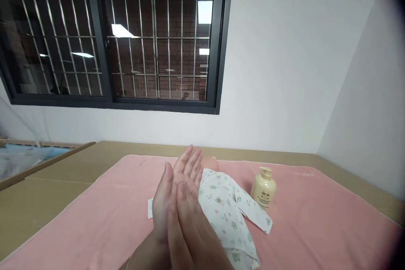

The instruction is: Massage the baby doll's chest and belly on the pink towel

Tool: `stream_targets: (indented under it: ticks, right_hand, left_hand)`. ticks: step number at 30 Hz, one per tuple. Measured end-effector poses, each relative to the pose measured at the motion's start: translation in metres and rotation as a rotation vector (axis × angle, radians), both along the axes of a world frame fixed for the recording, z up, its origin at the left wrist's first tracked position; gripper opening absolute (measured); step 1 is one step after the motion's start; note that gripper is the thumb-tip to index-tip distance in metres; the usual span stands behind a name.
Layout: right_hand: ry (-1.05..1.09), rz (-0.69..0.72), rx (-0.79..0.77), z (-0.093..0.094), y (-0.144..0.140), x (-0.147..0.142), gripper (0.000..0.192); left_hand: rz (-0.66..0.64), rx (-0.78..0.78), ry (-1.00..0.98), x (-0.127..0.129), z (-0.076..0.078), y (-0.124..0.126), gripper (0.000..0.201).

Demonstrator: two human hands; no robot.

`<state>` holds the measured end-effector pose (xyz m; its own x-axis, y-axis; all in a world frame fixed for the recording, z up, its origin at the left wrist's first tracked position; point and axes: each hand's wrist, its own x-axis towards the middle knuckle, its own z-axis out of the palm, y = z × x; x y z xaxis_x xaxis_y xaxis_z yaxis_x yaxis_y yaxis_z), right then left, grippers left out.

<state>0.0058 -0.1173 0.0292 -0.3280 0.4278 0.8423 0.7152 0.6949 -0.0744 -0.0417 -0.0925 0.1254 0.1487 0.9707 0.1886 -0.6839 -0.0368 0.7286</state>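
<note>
In the head view, my left hand (180, 173) is held palm up, its fingers stretched out and pointing away. My right hand (194, 230) lies across that palm with straight fingers, the two hands touching. No object shows between them. Just behind and right of my hands lies a white long-sleeved baby garment (221, 202) with a small green print, one sleeve reaching right. A rounded, skin-coloured shape (210, 163) shows at its top; my hands partly hide the garment, and I cannot tell what wears it. A cream pump bottle (265, 190) stands beyond the sleeve.
A pink sheet (104, 206) covers most of the wooden surface (68, 177) under everything. At the back rise a white wall (278, 71) and a dark-framed window (164, 104) with bars. Bluish bedding (30, 156) lies beyond the left edge.
</note>
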Motion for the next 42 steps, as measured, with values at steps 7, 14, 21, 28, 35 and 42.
stream_targets:
  ticks: [7, 14, 21, 28, 35, 42]
  right_hand:
    - [-0.06, 0.171, -0.057, 0.031, -0.002, 0.029, 0.061]
    - [0.161, -0.043, -0.575, 0.031, 0.047, 0.068, 0.042]
    - [-0.132, -0.366, -0.795, -0.03, 0.124, 0.089, 0.047]
    - [-0.076, -0.545, -0.73, -0.05, 0.124, 0.1, 0.055]
    - [-0.166, -0.085, -0.602, -0.055, 0.122, 0.101, 0.055]
    - [-0.039, -0.467, -0.665, -0.069, 0.124, 0.102, 0.055]
  left_hand:
    - [0.094, 0.066, -0.012, 0.004, -0.012, 0.023, 0.052]
    - [0.239, -0.06, 0.013, 0.005, -0.012, 0.047, 0.043]
    - [0.285, -0.078, 0.275, 0.018, -0.041, 0.089, 0.025]
    - [0.249, 0.12, 0.599, 0.029, -0.093, 0.121, 0.025]
    - [0.509, 0.323, 0.89, 0.029, -0.171, 0.156, 0.033]
    - [0.621, 0.479, 1.022, 0.032, -0.191, 0.151, 0.037]
